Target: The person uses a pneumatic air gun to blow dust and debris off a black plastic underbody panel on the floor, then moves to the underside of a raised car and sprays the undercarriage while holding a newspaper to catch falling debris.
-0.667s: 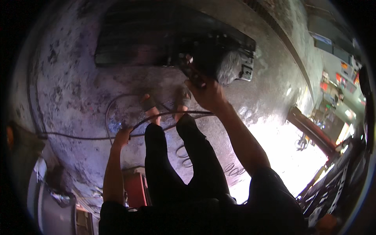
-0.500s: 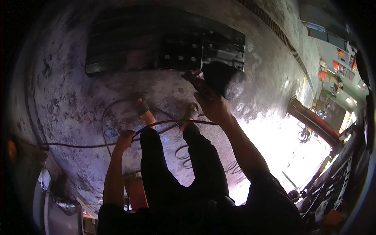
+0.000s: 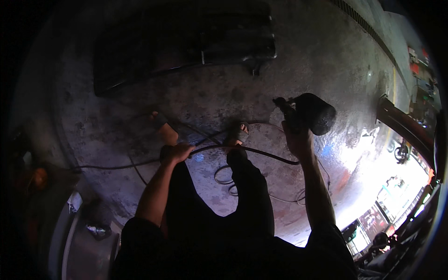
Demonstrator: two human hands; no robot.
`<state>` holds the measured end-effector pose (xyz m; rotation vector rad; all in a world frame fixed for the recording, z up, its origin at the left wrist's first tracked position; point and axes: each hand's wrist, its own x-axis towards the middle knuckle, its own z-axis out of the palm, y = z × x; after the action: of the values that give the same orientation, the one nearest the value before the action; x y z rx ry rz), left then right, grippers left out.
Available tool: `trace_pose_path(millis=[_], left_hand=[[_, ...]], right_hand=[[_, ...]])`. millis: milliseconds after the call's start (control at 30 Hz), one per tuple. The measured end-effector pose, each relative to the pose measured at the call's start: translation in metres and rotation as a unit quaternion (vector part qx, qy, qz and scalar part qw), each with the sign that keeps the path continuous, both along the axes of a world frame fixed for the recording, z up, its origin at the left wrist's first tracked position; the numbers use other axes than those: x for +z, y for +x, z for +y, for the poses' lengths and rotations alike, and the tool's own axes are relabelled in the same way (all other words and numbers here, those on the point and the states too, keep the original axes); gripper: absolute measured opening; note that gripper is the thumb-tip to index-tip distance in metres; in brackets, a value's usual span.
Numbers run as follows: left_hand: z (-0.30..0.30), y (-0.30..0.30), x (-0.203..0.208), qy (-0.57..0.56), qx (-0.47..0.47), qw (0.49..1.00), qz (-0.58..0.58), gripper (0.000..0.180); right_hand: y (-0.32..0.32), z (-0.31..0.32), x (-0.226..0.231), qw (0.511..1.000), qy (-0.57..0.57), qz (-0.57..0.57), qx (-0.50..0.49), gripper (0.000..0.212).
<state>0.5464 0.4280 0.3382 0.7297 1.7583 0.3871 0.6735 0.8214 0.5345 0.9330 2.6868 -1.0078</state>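
In my right hand (image 3: 299, 140) is a spray gun (image 3: 317, 114) with a large dark cup, its nozzle end pointing up and to the left. The fingers are wrapped round its handle. My left hand (image 3: 178, 152) is closed round a dark hose (image 3: 247, 149), which arches from it across my legs towards my right forearm. On the floor beyond my feet lies a long, glossy black panel-like piece (image 3: 182, 42). The gun is to the right of this piece and apart from it. Deep shadow hides most of the piece's surface.
Hose loops (image 3: 223, 175) lie on the concrete floor (image 3: 116, 112) round my sandalled feet. A floor grate (image 3: 361, 21) runs at the far right. A grey bin-like container (image 3: 88, 252) stands at the lower left. Bright light falls in from the right, past a dark red beam (image 3: 403, 121).
My right hand has carried the spray gun rightward, away from the black piece. My left hand has moved right with the hose. The view has shifted, and the scene is darker.
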Motion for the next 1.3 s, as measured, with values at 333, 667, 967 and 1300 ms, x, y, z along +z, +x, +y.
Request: trace_pose_path(millis=[333, 667, 967, 1300], left_hand=[[0.148, 0.073, 0.011, 0.115, 0.057, 0.991, -0.035, 0.037], [0.173, 0.069, -0.028, 0.140, 0.020, 0.989, 0.048, 0.026], [0.244, 0.093, -0.056, -0.038, 0.007, 0.999, 0.016, 0.023], [0.245, 0.184, -0.017, -0.073, 0.054, 0.993, 0.078, 0.009]], right_hand=[[0.109, 0.109, 0.024, 0.997, 0.062, -0.012, -0.043, 0.038], [0.064, 0.224, 0.002, 0.996, 0.071, 0.023, 0.039, 0.036], [0.008, 0.306, -0.041, 0.986, 0.046, 0.087, 0.133, 0.044], [0.035, 0.289, -0.051, 0.960, 0.002, 0.025, 0.279, 0.050]])
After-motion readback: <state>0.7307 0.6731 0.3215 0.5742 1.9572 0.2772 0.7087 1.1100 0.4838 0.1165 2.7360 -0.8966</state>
